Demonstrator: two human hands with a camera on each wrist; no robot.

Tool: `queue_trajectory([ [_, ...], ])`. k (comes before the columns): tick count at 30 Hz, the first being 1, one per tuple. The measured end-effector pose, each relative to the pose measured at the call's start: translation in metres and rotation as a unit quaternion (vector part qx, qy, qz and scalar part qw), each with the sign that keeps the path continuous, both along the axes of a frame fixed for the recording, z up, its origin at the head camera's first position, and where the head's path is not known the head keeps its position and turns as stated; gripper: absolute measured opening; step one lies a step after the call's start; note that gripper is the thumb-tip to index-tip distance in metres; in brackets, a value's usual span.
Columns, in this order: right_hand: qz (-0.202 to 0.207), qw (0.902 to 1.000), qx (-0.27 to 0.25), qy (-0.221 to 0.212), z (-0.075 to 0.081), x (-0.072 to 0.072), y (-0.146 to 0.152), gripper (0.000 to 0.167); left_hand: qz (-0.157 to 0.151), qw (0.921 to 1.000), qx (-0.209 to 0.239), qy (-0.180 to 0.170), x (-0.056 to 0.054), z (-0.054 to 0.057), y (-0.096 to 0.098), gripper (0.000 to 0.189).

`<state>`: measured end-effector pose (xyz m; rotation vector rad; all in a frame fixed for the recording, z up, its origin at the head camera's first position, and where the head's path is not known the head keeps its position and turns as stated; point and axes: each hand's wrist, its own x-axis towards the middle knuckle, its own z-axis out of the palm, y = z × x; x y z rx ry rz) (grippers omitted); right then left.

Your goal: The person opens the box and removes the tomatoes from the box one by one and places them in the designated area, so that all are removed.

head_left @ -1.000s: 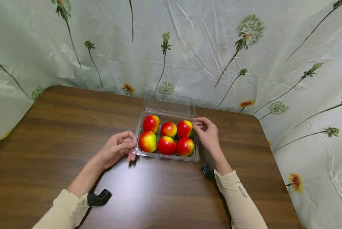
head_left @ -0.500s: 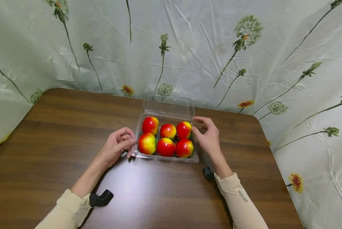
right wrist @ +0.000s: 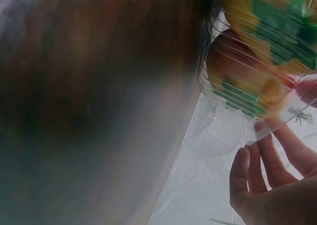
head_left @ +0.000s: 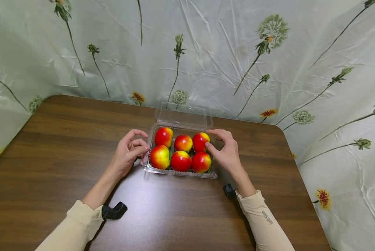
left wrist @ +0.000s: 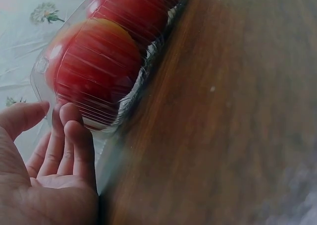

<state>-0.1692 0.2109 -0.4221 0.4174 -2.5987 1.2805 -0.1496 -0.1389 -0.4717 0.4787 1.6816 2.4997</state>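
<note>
A clear plastic clamshell box [head_left: 179, 173] lies on the table with its transparent lid [head_left: 184, 116] tipped back. Two rows of glossy red-and-yellow, apple-like fruits [head_left: 181, 161] fill it; green leaf shapes [right wrist: 285, 31] show through its wall in the right wrist view. My left hand [head_left: 129, 153] is at the box's left side, thumb tip by the rim and fingers loosely bent near the wall [left wrist: 99, 71]. My right hand [head_left: 226, 150] is at the right side, its thumb reaching over the rim to the back right fruit [head_left: 201, 141], its other fingers beside the rim.
The brown wood-grain table [head_left: 80, 139] extends around the box. Behind it hangs a pale curtain [head_left: 212, 52] printed with dandelions and flowers. Each wrist bears a black camera mount [head_left: 114, 211].
My right thumb has moved left, from the rim to over the back right fruit, as that hand spread. My left index finger has lifted and straightened somewhat. The box has barely shifted.
</note>
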Motion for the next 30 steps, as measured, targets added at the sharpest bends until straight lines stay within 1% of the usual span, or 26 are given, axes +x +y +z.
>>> queue_trajectory([
  [4,0.003,0.9999,0.012,0.008,0.0003,-0.0010,-0.0007,0.034,0.004,1.0000,-0.002,0.006,0.0007,0.0011,-0.0009,0.031],
  [8,0.008,0.9996,0.027,0.006,0.0017,-0.0015,-0.0018,0.036,0.008,0.9999,-0.007,0.006,0.0016,0.0022,-0.0015,0.030],
  [17,0.011,0.9973,0.073,0.002,0.0046,0.0006,-0.0029,0.042,-0.002,0.9998,-0.015,0.012,0.0015,0.0010,-0.0017,0.029],
  [26,0.022,0.9956,0.090,-0.003,0.0072,0.0021,-0.0055,0.045,0.003,0.9998,-0.018,0.008,0.0016,0.0005,0.0004,0.026],
  [30,0.024,0.9946,0.100,-0.012,0.0099,0.0016,-0.0073,0.045,0.004,0.9997,-0.021,0.007,0.0023,0.0006,0.0000,0.026],
])
